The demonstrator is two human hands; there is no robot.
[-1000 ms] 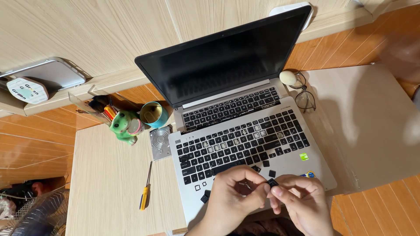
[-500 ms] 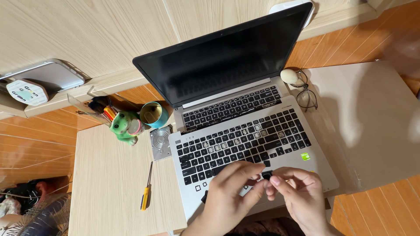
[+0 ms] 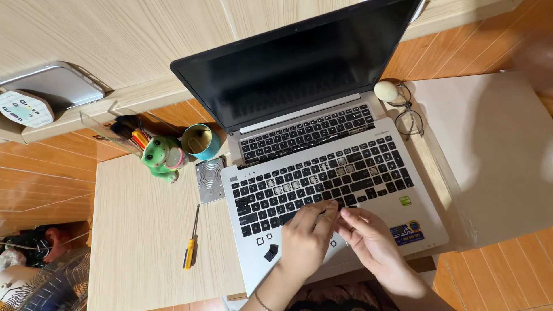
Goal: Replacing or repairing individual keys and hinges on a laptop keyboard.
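Head view: both hands over the lower middle of a silver laptop (image 3: 368,230), fingertips meeting at the bottom row of the black keyboard (image 3: 322,178). Left hand (image 3: 305,239) curled, fingers bent down onto the keys; right hand (image 3: 368,242) pinched thumb to forefinger just beside it. Whether a small key cap sits in that pinch — cannot tell, too small and hidden by the fingers. Several keys missing in the middle rows, pale sockets showing among the matte black caps. One loose black key cap (image 3: 271,251) lying on the smooth metal palm rest, down and to the left of the left hand, near it and nearer that hand than the right; two small square outlines beside it. Keyboard's long axis running left to right, tilted slightly upward to the right. Farther left on the pale wood-grain surface (image 3: 138,230): a yellow-handled screwdriver (image 3: 190,245), a ridged square metal plate (image 3: 209,179), a green frog-shaped pen holder (image 3: 158,156).
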